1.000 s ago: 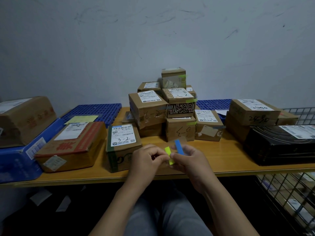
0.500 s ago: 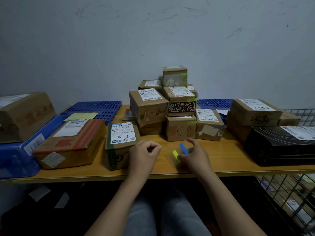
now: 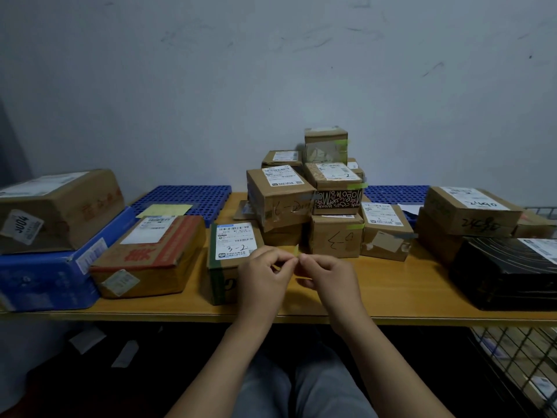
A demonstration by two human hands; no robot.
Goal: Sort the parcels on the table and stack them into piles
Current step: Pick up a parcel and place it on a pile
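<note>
My left hand [image 3: 265,274] and my right hand [image 3: 327,274] meet fingertip to fingertip over the front of the wooden table [image 3: 391,292], pinching small yellow sticky tabs [image 3: 294,251] between them. Just left of my hands lies a green-sided box marked 3-2 [image 3: 232,251]. Behind my hands rises a pile of small brown parcels [image 3: 319,200], several boxes high. A red-printed carton [image 3: 150,254] lies to the left. On the right a brown box [image 3: 470,211] sits next to a black parcel [image 3: 506,273].
A large brown carton [image 3: 60,206] rests on a blue box [image 3: 45,273] at the far left. Blue plastic grids [image 3: 184,196] lie along the wall behind the parcels. A wire basket [image 3: 518,366] stands below the table at right.
My hands had parted, the right holding green and blue tabs. Now they are together again, higher and closer to the 3-2 box, pinching yellow tabs.
</note>
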